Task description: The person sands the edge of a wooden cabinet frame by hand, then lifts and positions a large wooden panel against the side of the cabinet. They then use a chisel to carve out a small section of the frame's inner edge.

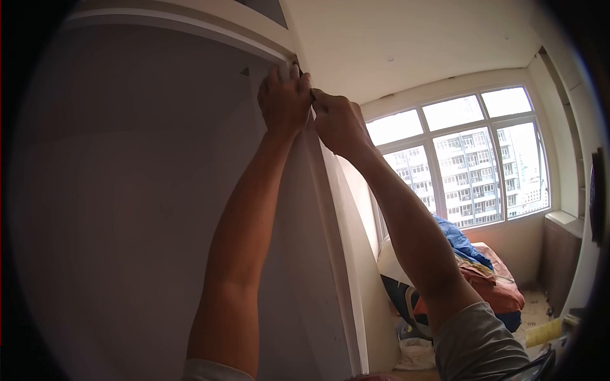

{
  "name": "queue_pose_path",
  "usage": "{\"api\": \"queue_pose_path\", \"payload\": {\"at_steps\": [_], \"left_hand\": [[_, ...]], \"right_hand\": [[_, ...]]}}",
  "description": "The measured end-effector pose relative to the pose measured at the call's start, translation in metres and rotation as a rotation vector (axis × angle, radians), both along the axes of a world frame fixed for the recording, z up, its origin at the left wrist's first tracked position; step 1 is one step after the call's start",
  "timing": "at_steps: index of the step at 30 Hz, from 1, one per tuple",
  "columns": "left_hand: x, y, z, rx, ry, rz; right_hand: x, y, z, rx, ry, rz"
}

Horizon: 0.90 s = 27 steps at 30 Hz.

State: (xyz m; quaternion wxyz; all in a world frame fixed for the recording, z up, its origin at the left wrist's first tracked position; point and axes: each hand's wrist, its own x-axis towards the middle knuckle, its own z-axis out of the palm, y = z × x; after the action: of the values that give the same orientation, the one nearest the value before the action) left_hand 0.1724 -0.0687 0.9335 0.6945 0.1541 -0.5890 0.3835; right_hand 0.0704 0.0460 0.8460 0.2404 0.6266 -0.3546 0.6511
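Both my arms reach up to the top corner of a tall, pale cabinet frame. My left hand is at that corner, its fingers bent around the edge just under the top rail. A small dark piece shows by its fingertips; its kind is too small to tell. My right hand is beside it on the outer side of the upright, thumb and index finger pinched together near the left hand. Whatever lies between those fingers is hidden.
The dim cabinet interior fills the left side. To the right is a large window. Below it lies a heap of blue and orange sheeting. A yellow roll is at the lower right, near a low cabinet.
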Motion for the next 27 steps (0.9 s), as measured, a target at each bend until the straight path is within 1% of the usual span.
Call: {"api": "queue_pose_path", "payload": {"at_steps": [1, 3, 7, 9, 10, 11, 12, 13, 17, 19, 20, 21, 22, 23, 25, 27], "left_hand": [[0.000, -0.001, 0.002, -0.004, 0.009, 0.003], [0.000, -0.002, 0.005, -0.014, 0.014, 0.020], [0.000, 0.003, 0.016, -0.016, 0.046, 0.066], [0.003, 0.011, 0.016, -0.002, 0.033, 0.066], [0.005, 0.012, 0.016, 0.012, 0.022, 0.067], [0.005, 0.010, 0.016, 0.004, 0.026, 0.067], [0.002, 0.005, 0.015, -0.067, 0.040, 0.044], [0.002, 0.008, 0.011, -0.135, 0.052, 0.020], [0.004, 0.010, -0.010, -0.221, -0.027, 0.057], [0.000, 0.006, -0.017, -0.196, 0.042, -0.113], [0.001, -0.005, -0.014, -0.195, 0.039, -0.113], [0.004, -0.016, -0.009, -0.240, -0.009, 0.029], [0.005, -0.012, -0.006, -0.287, -0.056, 0.170], [0.003, -0.010, -0.009, -0.290, -0.059, 0.168], [0.001, -0.006, -0.019, -0.217, -0.016, -0.034], [0.002, 0.002, -0.025, -0.196, -0.008, -0.048]], "right_hand": [[-0.002, -0.006, 0.002, -0.001, 0.000, 0.000], [-0.006, -0.022, 0.006, -0.142, 0.031, -0.048], [-0.002, -0.013, 0.018, -0.090, 0.055, 0.011], [0.001, -0.007, 0.020, -0.011, -0.004, 0.074], [0.000, -0.009, 0.020, -0.013, -0.003, 0.075], [-0.002, -0.012, 0.021, -0.043, 0.035, 0.023], [-0.003, -0.014, 0.023, -0.075, 0.071, -0.029], [-0.002, -0.011, 0.021, -0.080, 0.072, -0.029], [-0.001, -0.005, -0.009, -0.065, 0.020, -0.036], [0.001, -0.001, -0.016, -0.048, 0.011, -0.040], [0.001, 0.002, -0.017, -0.022, -0.005, -0.023], [0.001, 0.003, -0.019, 0.002, -0.022, -0.007], [0.001, 0.005, -0.021, -0.002, -0.026, -0.009], [0.002, 0.005, -0.024, -0.004, -0.025, -0.023], [0.001, 0.002, -0.027, -0.007, -0.025, -0.034], [0.000, -0.008, -0.028, -0.047, -0.009, 0.019]]}}
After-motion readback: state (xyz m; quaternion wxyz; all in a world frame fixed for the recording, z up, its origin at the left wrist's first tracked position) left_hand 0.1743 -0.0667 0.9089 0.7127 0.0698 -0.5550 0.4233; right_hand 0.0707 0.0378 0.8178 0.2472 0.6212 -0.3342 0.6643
